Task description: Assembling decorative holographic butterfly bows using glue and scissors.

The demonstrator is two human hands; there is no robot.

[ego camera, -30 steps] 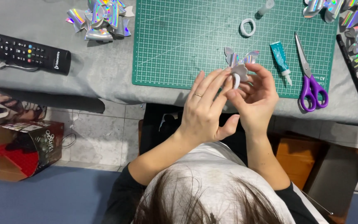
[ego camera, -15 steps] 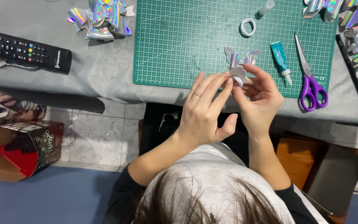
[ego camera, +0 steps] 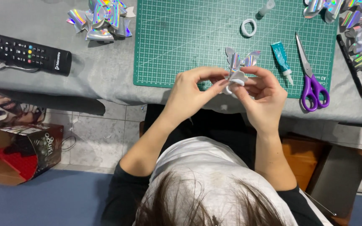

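pinching a holographic bow (ego camera: 240,62) closed between left hand (ego camera: 193,94) and right hand (ego camera: 261,94), seemingly wrapping its centre; the next move needs a firm hold.

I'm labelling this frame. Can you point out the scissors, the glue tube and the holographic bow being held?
scissors (ego camera: 313,86), head view, on the purple handles.
glue tube (ego camera: 280,56), head view, on the teal body.
holographic bow (ego camera: 241,62), head view, on the shiny loops above the fingers.

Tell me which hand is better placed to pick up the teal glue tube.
Probably the right. The right hand lies just below the glue tube; the left hand is farther off, across the shiny bow both hold.
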